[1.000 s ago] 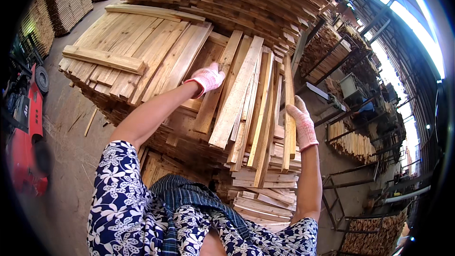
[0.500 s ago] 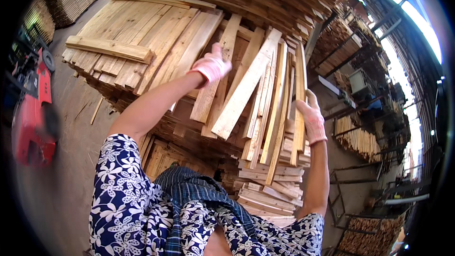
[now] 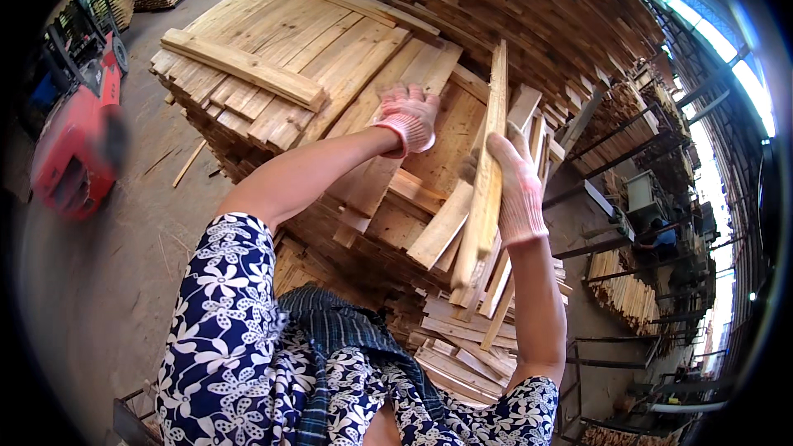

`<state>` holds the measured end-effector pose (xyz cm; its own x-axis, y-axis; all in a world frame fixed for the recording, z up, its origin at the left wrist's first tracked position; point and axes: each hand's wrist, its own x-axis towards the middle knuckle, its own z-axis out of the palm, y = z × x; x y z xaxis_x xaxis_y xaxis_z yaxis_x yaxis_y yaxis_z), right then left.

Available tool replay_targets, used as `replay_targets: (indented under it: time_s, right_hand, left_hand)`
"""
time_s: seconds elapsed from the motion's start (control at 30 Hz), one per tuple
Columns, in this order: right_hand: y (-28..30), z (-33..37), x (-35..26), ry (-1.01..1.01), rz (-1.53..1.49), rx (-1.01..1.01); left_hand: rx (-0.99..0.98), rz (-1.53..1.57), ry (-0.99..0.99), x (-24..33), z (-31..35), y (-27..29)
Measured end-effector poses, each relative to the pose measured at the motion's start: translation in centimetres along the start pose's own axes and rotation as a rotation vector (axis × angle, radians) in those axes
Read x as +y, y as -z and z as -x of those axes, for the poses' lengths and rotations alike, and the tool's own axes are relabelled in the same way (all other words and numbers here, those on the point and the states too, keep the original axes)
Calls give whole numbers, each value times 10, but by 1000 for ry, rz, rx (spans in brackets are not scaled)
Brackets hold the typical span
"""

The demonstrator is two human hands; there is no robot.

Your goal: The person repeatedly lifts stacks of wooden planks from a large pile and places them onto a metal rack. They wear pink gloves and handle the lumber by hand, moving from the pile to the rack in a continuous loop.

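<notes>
My left hand (image 3: 410, 118), in a pink-and-white knit glove, lies with spread fingers on a pale board (image 3: 368, 180) at the right side of the laid row. The fingers are a little blurred. My right hand (image 3: 519, 186), gloved alike, is closed round a narrow wooden plank (image 3: 494, 144) that stands tilted up from the pile. Some of its fingers are hidden behind that plank. Beneath and beside it lie several loose wooden strips (image 3: 442, 227). Between the two hands, darker wood of a lower layer (image 3: 453, 144) shows.
A crosswise batten (image 3: 244, 68) lies on the board stack's near left, another batten (image 3: 347, 4) along its far edge. Behind rises a tall lumber stack (image 3: 496, 0). A red forklift (image 3: 78, 149) stands left; metal racks (image 3: 619, 347) and a person (image 3: 657, 235) are at right.
My left hand has come down flat onto a board and moved slightly right. My right hand has moved left and up, lifting the narrow plank above the loose strips. The view has shifted.
</notes>
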<state>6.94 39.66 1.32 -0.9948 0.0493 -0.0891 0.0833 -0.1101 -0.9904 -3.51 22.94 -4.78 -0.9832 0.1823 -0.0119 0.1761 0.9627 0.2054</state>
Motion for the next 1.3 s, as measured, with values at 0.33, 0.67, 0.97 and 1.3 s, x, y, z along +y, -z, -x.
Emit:
replay_targets:
  time_s: [0.33,0.67,0.97,1.3]
  right_hand:
    - [-63,-80,87,18,1471,-180]
    - [34,-49,23,548,1488,234]
    - [153,-26,64,-46,856,384]
    - [159,-78,43,-141,1231,506]
  left_hand:
    - [-52,519,-344,-78,-22,-8]
    - [-35,691,-578,20,3,45]
    - [-322,-217,-73,107,-76,-92]
    - [-340,557,44,100,-27,-17]
